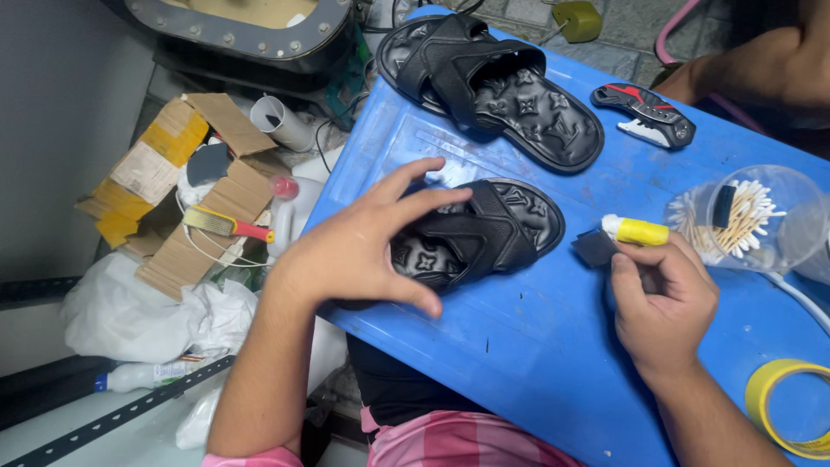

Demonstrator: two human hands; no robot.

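Your left hand is spread over the near black sandal, which lies flat on the blue worktop at about the centre of your view. The fingers are splayed and arched; the thumb comes down at the sandal's near edge, at its 7 o'clock side, and the fingertips seem to hover just above the strap rather than clamp it. It reads as steadying the sandal, not lifting it.

Your right hand, at 3 o'clock from the sandal, is closed around a small yellow-and-white tube, its tip pointing left, with a dark square pad just at the tip. The pad sits near the sandal's toe end but apart from it.

The second sandal lies at 12 o'clock, well apart. A red-and-black utility knife is at 1 o'clock, a clear cup of cotton swabs at 3 o'clock, beyond your right hand, and a roll of yellow tape at 5 o'clock.

By the look of it, you are at the point of loading the pad from the tube, with the sandal held ready. The next move would call for a firm press from the left hand so the sandal does not slide, and a light, controlled touch with the pad, keeping the tube's contents off the worktop.
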